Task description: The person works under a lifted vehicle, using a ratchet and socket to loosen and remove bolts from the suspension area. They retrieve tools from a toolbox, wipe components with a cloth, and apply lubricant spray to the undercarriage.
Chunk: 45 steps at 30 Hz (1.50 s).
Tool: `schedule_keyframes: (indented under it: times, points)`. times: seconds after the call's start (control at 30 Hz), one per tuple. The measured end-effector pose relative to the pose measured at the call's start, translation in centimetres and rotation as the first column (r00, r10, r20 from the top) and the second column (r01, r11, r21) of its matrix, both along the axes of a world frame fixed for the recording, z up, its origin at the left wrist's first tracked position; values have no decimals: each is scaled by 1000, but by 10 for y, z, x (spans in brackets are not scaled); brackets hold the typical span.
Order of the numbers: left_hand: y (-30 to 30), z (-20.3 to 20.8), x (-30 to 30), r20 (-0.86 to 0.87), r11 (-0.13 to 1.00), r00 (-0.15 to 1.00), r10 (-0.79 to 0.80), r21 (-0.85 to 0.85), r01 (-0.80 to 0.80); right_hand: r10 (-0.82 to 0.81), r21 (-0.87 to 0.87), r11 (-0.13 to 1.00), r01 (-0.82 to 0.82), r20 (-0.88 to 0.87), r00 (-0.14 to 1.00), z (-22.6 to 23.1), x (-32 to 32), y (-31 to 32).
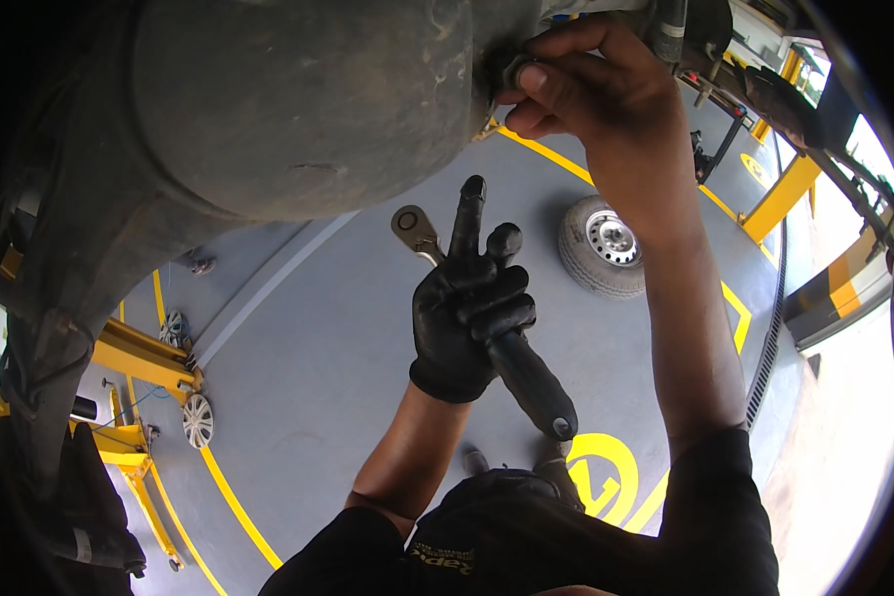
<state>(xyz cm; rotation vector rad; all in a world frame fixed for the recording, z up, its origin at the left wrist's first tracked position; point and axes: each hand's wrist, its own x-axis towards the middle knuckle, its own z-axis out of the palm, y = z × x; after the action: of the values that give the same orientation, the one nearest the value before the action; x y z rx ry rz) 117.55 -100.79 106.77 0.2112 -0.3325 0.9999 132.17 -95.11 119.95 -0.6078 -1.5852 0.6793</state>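
Observation:
My left hand, in a black glove, is closed around a ratchet wrench. The ratchet's metal head sticks out past the thumb side, and its thick black handle slants down to the right. The index finger is stretched upward. Ungloved, my right hand reaches up to the right side of a large dark rounded housing under a vehicle. Its thumb and fingers pinch a small dark round part against or close beside the housing. Whether that part is fixed there cannot be made out.
A wheel with a tyre lies on the grey floor. Yellow lift arms stand at the left, with a wheel cover beside them. A yellow post stands at the right. Dark suspension parts hang at upper right.

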Motion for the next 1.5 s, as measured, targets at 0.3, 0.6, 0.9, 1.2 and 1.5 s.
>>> schedule_keyframes:
  times: [0.3, 0.6, 0.9, 1.2, 1.5]
  points:
    - [5, -7, -1, 21, 1000, 1000, -11, -28, 12, -196, 112, 977, 183, 116, 974, 7, -10, -21]
    - [-7, -1, 8, 278, 965, 959, -51, -233, 118, -40, -2, 999, 40, 81, 996, 10, -4, -14]
    - [7, -8, -4, 17, 996, 998, -65, -52, 65, -207, 130, 972, 196, 76, 975, 7, -13, -13]
    - [8, -1, -2, 2, 998, 999, -41, -48, 41, -545, 514, 728, 453, 34, 838, -14, -28, -8]
    - [6, 5, -1, -17, 998, 1000, -27, -58, 25, -540, 486, 757, 436, 89, 837, -12, -18, -8]
